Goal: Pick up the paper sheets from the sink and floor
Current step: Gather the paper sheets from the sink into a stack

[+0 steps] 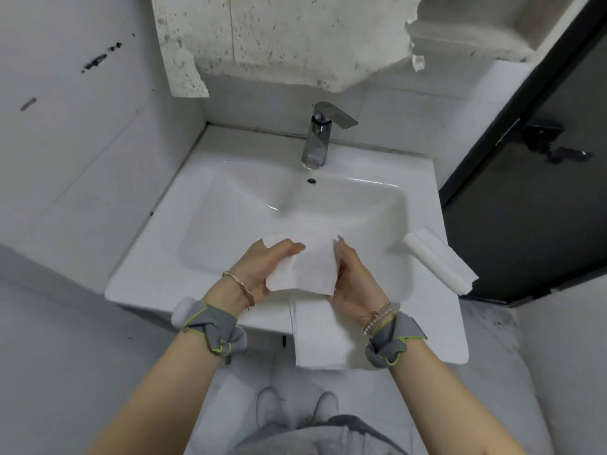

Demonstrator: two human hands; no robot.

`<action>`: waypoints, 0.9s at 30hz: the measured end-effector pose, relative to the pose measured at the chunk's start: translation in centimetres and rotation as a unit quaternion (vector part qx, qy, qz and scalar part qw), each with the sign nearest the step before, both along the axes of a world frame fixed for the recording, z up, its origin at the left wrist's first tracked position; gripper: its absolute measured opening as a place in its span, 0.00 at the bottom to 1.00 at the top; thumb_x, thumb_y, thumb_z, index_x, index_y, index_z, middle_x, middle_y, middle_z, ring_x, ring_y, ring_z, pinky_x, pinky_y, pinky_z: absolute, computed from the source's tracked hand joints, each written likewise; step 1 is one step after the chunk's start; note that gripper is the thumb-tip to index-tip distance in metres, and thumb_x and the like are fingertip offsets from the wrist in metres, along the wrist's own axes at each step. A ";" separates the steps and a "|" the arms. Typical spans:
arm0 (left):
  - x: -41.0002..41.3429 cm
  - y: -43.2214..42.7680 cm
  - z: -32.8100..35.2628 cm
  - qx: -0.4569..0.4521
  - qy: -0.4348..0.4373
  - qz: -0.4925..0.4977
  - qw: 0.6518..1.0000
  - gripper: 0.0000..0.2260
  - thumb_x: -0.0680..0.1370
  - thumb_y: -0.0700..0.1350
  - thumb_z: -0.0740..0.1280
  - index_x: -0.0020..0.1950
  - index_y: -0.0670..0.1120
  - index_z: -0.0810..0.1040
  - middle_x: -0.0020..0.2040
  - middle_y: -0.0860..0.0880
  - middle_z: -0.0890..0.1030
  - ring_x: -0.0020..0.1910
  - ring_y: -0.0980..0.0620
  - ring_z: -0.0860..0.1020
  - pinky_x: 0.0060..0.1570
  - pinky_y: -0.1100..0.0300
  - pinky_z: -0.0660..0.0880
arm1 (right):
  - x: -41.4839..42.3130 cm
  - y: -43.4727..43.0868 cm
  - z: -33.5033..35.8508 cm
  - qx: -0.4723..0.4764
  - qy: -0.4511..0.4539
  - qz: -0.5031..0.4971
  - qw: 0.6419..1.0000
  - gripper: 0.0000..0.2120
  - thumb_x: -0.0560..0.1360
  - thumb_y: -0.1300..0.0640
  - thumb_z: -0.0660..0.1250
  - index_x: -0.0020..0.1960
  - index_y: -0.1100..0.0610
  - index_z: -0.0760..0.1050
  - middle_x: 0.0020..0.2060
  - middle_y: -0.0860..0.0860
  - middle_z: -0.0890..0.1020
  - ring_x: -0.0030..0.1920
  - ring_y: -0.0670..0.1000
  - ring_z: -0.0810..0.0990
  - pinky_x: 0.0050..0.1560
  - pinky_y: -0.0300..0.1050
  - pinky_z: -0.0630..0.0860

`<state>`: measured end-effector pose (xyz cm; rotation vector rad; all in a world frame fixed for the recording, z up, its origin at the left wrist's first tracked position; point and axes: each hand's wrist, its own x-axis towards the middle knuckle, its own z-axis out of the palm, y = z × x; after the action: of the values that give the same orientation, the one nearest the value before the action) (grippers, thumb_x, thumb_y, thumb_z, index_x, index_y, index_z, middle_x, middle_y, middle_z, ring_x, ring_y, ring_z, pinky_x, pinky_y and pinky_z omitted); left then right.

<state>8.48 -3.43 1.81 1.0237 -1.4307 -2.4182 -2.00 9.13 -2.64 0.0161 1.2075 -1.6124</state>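
Observation:
A white paper sheet [313, 267] is held up over the near part of the white sink [210, 231]. My left hand [262, 267] grips its left edge and my right hand [353, 280] grips its right edge. Below it, a second white sheet [320, 336] lies on the sink's front rim and hangs over the edge. A folded stack of white paper [438, 261] rests on the sink's right rim, partly jutting past the side. No sheet on the floor can be made out.
A chrome faucet [320, 136] stands at the back of the basin. A dark door [542, 192] with a handle is to the right. White tiled walls close in on the left. My shoes [295, 408] stand on the pale floor below the sink.

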 end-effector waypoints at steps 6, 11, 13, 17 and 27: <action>0.7 3.0 -0.7 -0.151 -0.055 -0.070 0.984 0.10 0.69 0.39 0.72 0.48 0.49 0.80 0.50 0.47 0.83 0.49 0.49 0.81 0.55 0.56 0.77 | -0.4 3.8 0.7 0.072 0.274 -0.075 0.956 0.05 0.72 0.54 0.71 0.43 0.56 0.81 0.41 0.64 0.82 0.43 0.53 0.79 0.50 0.53 0.76; 0.8 4.4 -3.1 -0.124 -0.112 0.003 0.986 0.05 0.75 0.44 0.69 0.42 0.43 0.76 0.45 0.44 0.80 0.46 0.46 0.79 0.50 0.52 0.77 | -0.3 6.7 0.8 0.130 0.392 -0.065 0.908 0.04 0.74 0.56 0.70 0.43 0.57 0.79 0.28 0.44 0.73 0.30 0.41 0.68 0.36 0.32 0.67; 0.8 5.0 -4.5 -0.151 -0.146 0.049 0.976 0.12 0.76 0.48 0.67 0.40 0.41 0.71 0.40 0.42 0.75 0.40 0.48 0.74 0.41 0.54 0.73 | 0.1 7.5 0.1 0.171 0.437 -0.064 0.881 0.06 0.74 0.55 0.69 0.41 0.56 0.76 0.27 0.42 0.68 0.28 0.40 0.66 0.32 0.29 0.64; 1.0 6.6 -6.0 -0.294 -0.199 0.057 0.933 0.16 0.78 0.49 0.64 0.34 0.44 0.66 0.30 0.47 0.69 0.32 0.49 0.68 0.33 0.59 0.65 | 1.3 8.6 -1.7 0.243 0.459 -0.061 0.852 0.08 0.75 0.51 0.68 0.41 0.55 0.74 0.24 0.46 0.63 0.25 0.44 0.64 0.29 0.35 0.62; 2.4 8.8 -7.3 -0.447 -0.258 0.003 0.857 0.12 0.80 0.53 0.57 0.48 0.44 0.65 0.37 0.43 0.77 0.42 0.39 0.77 0.40 0.54 0.71 | 2.6 9.8 -2.6 0.312 0.446 -0.045 0.838 0.09 0.74 0.49 0.68 0.43 0.54 0.74 0.22 0.51 0.72 0.21 0.44 0.71 0.27 0.47 0.77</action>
<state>10.92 5.37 -5.44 1.3856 -2.3318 -1.1525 0.65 18.88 -5.23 -0.2989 2.4566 -1.2245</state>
